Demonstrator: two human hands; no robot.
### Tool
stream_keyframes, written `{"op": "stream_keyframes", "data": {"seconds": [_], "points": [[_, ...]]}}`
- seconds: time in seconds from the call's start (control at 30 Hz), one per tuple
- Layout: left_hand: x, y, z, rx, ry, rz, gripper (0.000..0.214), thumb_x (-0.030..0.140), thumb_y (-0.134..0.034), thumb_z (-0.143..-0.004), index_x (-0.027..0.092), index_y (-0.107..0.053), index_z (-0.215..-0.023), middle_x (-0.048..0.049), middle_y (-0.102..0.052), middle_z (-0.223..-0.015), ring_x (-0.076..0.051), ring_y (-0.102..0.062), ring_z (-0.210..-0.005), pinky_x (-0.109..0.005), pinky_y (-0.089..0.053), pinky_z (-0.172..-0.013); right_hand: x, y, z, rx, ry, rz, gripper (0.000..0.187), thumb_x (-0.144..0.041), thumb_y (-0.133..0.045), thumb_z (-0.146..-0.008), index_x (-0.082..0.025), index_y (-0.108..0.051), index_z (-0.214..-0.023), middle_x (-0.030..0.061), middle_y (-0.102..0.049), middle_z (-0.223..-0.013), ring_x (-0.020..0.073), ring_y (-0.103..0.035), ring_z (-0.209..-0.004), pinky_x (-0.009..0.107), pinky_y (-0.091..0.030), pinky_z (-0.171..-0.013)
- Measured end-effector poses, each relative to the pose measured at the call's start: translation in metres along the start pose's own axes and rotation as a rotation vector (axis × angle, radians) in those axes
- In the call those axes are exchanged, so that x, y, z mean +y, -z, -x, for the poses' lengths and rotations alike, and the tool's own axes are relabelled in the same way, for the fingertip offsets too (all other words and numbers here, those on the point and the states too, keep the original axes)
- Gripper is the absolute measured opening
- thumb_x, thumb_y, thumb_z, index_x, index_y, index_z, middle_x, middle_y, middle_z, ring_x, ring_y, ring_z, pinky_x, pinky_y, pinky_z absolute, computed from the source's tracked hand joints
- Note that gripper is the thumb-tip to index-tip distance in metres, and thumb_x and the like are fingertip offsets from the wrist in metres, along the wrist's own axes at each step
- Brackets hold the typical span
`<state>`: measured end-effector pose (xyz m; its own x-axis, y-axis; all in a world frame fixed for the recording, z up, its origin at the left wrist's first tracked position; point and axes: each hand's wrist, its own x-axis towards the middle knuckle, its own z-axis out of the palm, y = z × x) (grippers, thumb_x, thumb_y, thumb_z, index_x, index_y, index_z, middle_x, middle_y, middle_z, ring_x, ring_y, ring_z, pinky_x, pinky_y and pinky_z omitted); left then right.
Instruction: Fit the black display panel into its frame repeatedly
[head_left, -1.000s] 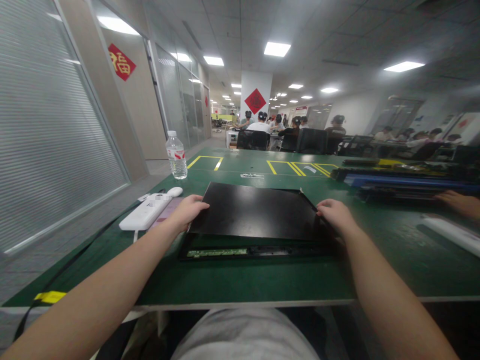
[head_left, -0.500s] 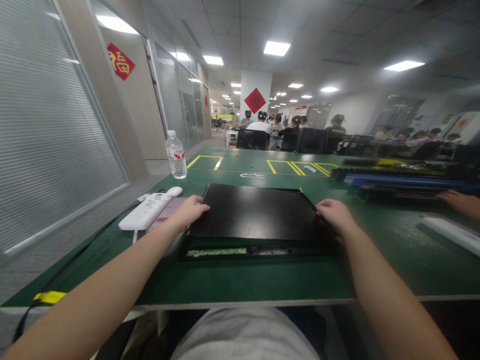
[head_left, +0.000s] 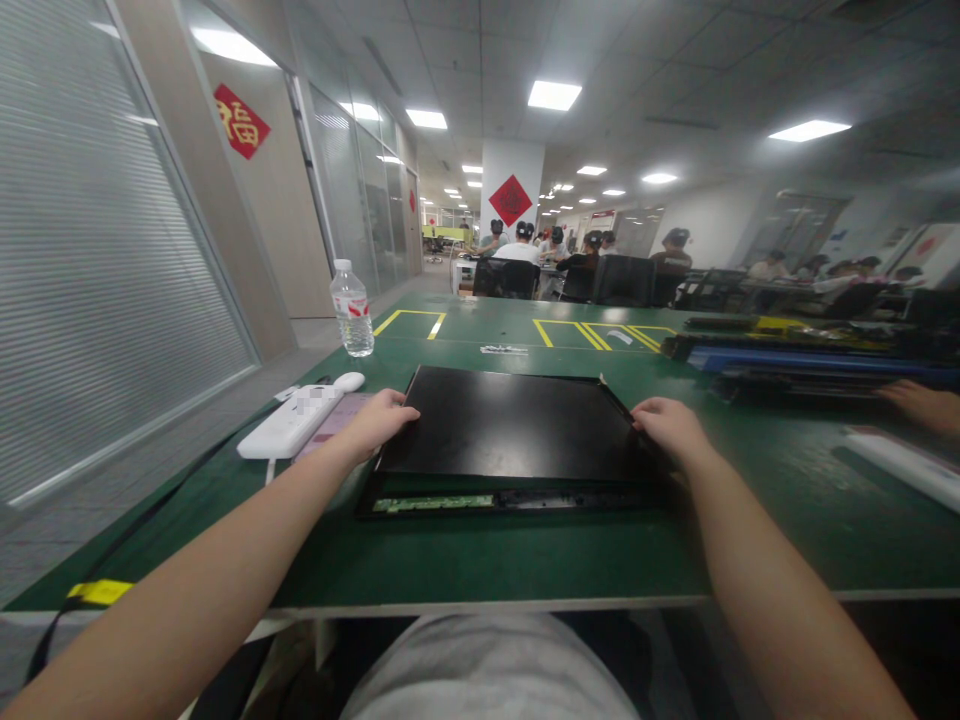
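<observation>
A flat black panel (head_left: 510, 420) lies on the green table (head_left: 480, 560) in front of me, its near edge raised over a black frame with a green circuit strip (head_left: 435, 504) showing. My left hand (head_left: 377, 420) grips the panel's left edge, fingers curled on it. On the right edge sits my right hand (head_left: 670, 425), fingers closed over that side.
A white power strip (head_left: 289, 423) and a white mouse (head_left: 349, 381) lie left of the panel; a water bottle (head_left: 351, 310) stands behind them. Black and blue equipment (head_left: 810, 362) and another person's hand (head_left: 919, 405) are at right. Seated people fill the background.
</observation>
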<state>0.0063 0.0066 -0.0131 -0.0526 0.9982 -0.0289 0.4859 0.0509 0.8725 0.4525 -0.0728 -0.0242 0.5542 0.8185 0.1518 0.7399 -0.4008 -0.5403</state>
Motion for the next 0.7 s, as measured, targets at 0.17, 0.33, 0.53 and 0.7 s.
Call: {"op": "stream_keyframes", "data": {"seconds": [0.17, 0.33, 0.53, 0.7], "points": [[-0.0015, -0.0003, -0.0014, 0.004, -0.016, -0.016, 0.024, 0.024, -0.07, -0.069, 0.02, -0.062, -0.091, -0.0001, -0.068, -0.075, -0.022, -0.067, -0.074, -0.028, -0.046, -0.06, -0.0002, 0.0004, -0.0003, -0.01, -0.013, -0.007, 0.019, -0.022, -0.063, -0.078, -0.021, -0.079, -0.087, 0.0062, -0.077, -0.083, 0.0214, -0.069, -0.081, 0.028, -0.048, -0.07], [0.0006, -0.001, 0.0005, 0.007, -0.02, -0.031, 0.02, 0.021, -0.07, -0.071, 0.021, -0.06, -0.089, 0.0001, -0.066, -0.073, -0.021, -0.064, -0.069, -0.027, -0.043, -0.057, -0.0018, 0.0017, 0.0014, -0.023, -0.014, 0.015, 0.02, -0.023, -0.06, -0.082, -0.021, -0.079, -0.089, 0.0058, -0.077, -0.084, 0.0224, -0.069, -0.084, 0.029, -0.046, -0.07], [0.0004, -0.0007, 0.0005, 0.002, -0.019, -0.05, 0.017, 0.021, -0.068, -0.075, 0.021, -0.059, -0.088, 0.0013, -0.063, -0.07, -0.021, -0.062, -0.068, -0.028, -0.041, -0.057, -0.0035, 0.0035, 0.0032, -0.026, -0.015, -0.016, 0.016, -0.022, -0.063, -0.081, -0.02, -0.078, -0.086, 0.0059, -0.078, -0.083, 0.0217, -0.07, -0.08, 0.028, -0.045, -0.068], [-0.0008, -0.0004, -0.0004, -0.011, -0.013, -0.048, 0.019, 0.022, -0.069, -0.074, 0.022, -0.058, -0.09, 0.0017, -0.063, -0.072, -0.02, -0.062, -0.067, -0.027, -0.042, -0.058, -0.0034, 0.0032, 0.0033, -0.017, -0.017, -0.004, 0.015, -0.022, -0.063, -0.08, -0.02, -0.078, -0.084, 0.0057, -0.078, -0.082, 0.0213, -0.07, -0.081, 0.028, -0.045, -0.067]]}}
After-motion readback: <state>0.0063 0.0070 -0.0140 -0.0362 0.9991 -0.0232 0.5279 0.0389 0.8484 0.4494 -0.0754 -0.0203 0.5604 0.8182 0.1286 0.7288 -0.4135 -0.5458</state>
